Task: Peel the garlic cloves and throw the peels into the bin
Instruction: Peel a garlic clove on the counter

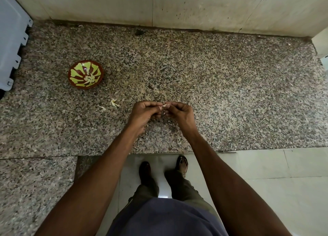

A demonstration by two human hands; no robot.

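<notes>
A pale tiled floor (266, 182) lies under the person, then a speckled granite counter (213, 76) reaching a stained wall (195, 8). Above the counter the left hand (144, 114) and right hand (179, 114) pinch one small pale garlic clove (164, 105) between curled fingertips. Loose peels (113, 102) lie left of the hands, and farther left a red-green bowl (74, 70) holds peeled cloves (88, 78).

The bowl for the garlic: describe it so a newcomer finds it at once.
Start on the speckled granite counter and look to its left part, near the pale blue appliance at the edge. The small round bowl sits there, alone; its red-brown glaze with yellow-green petal pattern marks it out.
</notes>
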